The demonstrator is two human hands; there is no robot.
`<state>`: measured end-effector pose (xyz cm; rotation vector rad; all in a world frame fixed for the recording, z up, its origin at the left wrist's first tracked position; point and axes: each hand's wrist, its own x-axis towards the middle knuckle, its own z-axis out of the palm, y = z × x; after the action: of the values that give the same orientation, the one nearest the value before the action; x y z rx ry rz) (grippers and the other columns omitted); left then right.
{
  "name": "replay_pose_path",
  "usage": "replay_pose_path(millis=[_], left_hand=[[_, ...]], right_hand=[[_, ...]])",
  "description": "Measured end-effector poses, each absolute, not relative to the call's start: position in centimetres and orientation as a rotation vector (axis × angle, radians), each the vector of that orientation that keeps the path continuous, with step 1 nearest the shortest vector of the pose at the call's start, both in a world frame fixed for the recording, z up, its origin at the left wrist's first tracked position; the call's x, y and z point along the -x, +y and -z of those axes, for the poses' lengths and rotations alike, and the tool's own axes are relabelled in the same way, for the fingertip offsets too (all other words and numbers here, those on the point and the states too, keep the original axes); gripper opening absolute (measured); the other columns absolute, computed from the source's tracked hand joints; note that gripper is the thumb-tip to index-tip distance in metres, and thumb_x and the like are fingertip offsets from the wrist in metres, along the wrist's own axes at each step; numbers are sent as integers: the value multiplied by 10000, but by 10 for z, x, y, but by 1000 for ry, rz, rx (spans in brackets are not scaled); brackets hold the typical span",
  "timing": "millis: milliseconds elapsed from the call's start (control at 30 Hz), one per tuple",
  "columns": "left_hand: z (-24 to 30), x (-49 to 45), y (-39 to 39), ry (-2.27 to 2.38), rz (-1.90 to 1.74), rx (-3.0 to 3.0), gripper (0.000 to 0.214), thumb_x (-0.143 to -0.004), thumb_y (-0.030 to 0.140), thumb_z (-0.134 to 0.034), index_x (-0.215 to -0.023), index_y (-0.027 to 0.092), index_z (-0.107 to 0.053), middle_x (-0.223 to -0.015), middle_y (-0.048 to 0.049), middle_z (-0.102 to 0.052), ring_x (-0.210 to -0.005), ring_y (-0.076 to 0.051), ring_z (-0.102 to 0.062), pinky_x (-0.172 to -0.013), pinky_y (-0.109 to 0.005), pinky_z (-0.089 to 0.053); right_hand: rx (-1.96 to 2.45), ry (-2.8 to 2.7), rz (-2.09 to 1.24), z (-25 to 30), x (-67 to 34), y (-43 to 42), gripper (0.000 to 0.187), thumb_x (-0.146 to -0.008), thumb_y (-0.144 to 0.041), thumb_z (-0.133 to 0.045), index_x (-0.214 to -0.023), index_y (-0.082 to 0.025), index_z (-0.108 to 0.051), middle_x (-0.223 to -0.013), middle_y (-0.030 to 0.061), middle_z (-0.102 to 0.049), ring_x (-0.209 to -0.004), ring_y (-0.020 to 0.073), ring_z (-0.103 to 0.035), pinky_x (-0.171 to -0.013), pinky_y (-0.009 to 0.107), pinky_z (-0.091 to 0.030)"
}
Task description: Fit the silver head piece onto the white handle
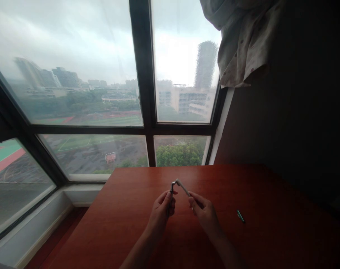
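Observation:
My left hand (162, 207) is closed around a slim dark object (171, 188) with a shiny, bent silver top, held upright above the table. Pinched in my right hand (205, 211) is a thin pale stick (183, 187), slanting up to the left. The stick's upper end meets or nearly meets the silver top; I cannot tell whether they are joined. Both lower ends are hidden by my fingers. To the right of my right hand, a small slender green piece (240, 216) with a bright edge lies on the reddish-brown table (125, 224).
Beyond the table stands a large window with dark frames (147, 129). A pale spotted cloth (239, 48) hangs at the upper right, beside a dark wall (293, 112). Along the left runs a white sill (46, 216).

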<state>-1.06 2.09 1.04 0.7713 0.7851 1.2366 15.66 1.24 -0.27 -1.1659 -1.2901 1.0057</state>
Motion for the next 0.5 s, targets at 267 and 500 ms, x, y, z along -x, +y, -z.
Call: replay_pose_path(millis=[267, 500], left_hand=[[-10, 11, 21, 773, -1235, -779, 374, -736, 472, -716, -887, 136, -658, -587, 42, -465, -489, -47, -350, -459, -181, -211], [-13, 10, 21, 793, -1210, -795, 430, -701, 512, -726, -893, 130, -672, -553, 50, -439, -468, -58, -351, -446, -195, -211]], right_hand=[[1161, -1270, -1030, 3, -156, 13, 513, -791, -538, -611, -1051, -107, -713, -655, 33, -612, -562, 139, -529, -482, 225, -400], [1213, -1273, -936, 0, -156, 12, 509, -802, -546, -592, -1050, -118, -712, -648, 28, -620, -585, 150, -553, -506, 227, -415]])
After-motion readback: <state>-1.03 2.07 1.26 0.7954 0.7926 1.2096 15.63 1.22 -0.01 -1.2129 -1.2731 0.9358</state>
